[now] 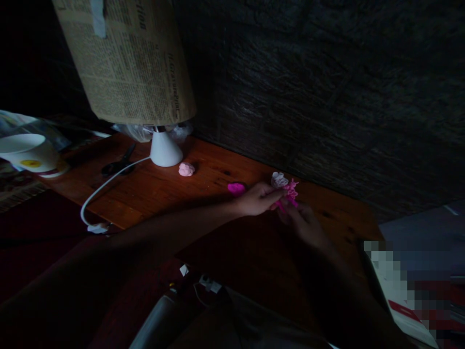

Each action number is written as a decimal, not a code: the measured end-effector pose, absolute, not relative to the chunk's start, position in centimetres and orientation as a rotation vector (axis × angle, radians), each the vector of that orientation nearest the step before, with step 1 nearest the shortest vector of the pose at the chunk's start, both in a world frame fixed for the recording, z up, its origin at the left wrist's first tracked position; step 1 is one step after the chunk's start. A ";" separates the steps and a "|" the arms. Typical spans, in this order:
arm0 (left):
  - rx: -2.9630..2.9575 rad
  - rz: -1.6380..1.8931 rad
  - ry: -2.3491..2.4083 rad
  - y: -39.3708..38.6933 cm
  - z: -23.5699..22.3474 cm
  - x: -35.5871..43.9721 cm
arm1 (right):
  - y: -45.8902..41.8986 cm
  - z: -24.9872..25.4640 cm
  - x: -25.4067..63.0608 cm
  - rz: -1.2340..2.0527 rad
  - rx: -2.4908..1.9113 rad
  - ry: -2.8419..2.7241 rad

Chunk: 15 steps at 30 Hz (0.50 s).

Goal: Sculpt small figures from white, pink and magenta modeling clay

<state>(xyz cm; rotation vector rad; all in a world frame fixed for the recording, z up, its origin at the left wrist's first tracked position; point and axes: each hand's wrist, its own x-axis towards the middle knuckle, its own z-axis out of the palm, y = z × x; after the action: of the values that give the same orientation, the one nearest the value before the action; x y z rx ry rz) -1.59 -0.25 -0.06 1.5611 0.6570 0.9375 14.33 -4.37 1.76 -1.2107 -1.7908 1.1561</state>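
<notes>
My left hand [256, 198] and my right hand [301, 220] meet over the wooden table, fingers closed together around a small pink-and-white flower-shaped piece [291, 189]. Its frilly white part [279, 180] sticks up above my left fingertips. Brighter magenta material shows between the hands, partly covered by the fingers. On the table just beyond my left wrist lies a flat magenta piece [236, 188]. Farther left sits a pale pink lump [186, 168], which resembles modelling clay. Dim light hides the fine detail of my right fingers.
A lamp with a newsprint shade [134, 68] and white base [165, 150] stands on the table [210, 167], its white cord hanging over the edge. Black scissors [121, 164] lie beside it. A paper cup [31, 154] is at far left. The dark wall [308, 97] borders the table's back.
</notes>
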 end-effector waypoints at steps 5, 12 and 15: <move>1.554 0.939 0.649 -0.5 0.1 -1.7 | -4.5 1.9 14.3 1.148 -1.213 -1.784; 1.580 0.910 0.689 -0.5 -0.4 -1.5 | -4.1 1.0 14.3 1.002 -1.177 -1.827; 1.547 0.892 0.668 -0.3 -0.8 -1.4 | -4.1 1.2 14.2 1.005 -1.202 -1.806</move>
<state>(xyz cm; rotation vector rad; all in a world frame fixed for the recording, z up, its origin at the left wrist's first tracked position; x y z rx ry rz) -1.37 -0.30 -0.77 1.5473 0.6682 0.8918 14.16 -4.09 1.17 -1.2023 -1.8058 1.0054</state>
